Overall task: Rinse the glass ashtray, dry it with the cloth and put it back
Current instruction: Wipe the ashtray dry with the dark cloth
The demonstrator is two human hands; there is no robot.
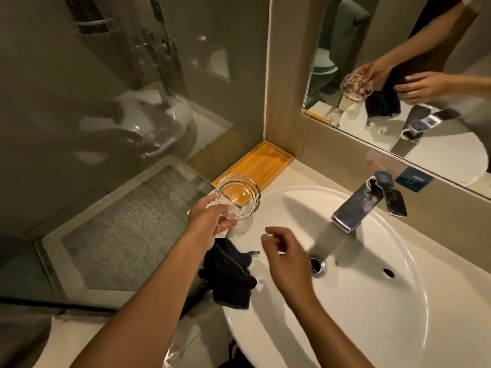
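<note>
My left hand point(210, 219) pinched the thick, probably wet-slick glass ashtray point(237, 199) by its near rim, a brittle weight needing a firm grip, while my right hand point(285, 257) hung slack and empty above the dark cloth point(228, 274).

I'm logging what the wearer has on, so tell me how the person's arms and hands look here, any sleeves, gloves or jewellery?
Both forearms are bare up to the frame edge, with no sleeves showing. The left hand and right hand wear no gloves, and no rings, watch or bracelet show. In the mirror's reflection, a dark garment covers the torso.
</note>
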